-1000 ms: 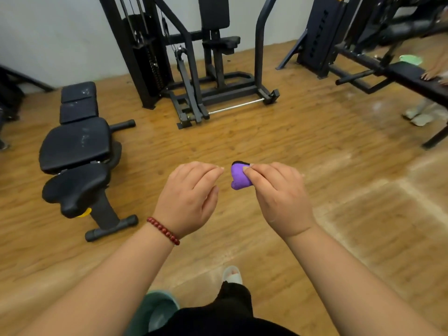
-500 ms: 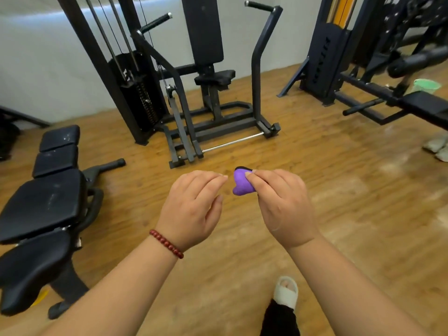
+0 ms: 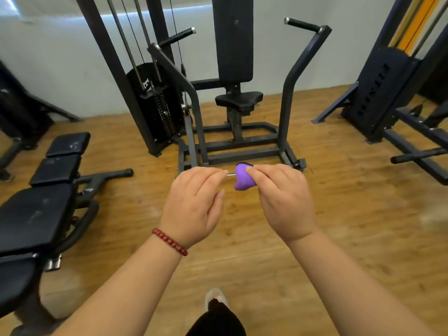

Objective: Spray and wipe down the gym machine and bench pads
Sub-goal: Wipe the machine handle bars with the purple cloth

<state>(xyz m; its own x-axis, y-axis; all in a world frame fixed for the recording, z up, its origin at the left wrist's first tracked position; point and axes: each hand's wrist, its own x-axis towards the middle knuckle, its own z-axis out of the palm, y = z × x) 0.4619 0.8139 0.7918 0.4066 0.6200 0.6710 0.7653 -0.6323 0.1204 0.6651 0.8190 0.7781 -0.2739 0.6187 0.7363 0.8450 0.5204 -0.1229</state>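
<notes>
Your right hand pinches a small purple item between thumb and curled fingers, above the wooden floor. Your left hand hovers just beside it, fingers loosely bent, holding nothing. The gym machine stands straight ahead with its seat pad and upright back pad. The black bench sits to your left, well apart from both hands.

Prob. "FITNESS" on rt machine shroud

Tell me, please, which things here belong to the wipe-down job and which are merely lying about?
Job: purple item pinched by right hand; machine's seat pad; back pad; bench pads.
Lying about: blue machine at right; bead bracelet.
</notes>
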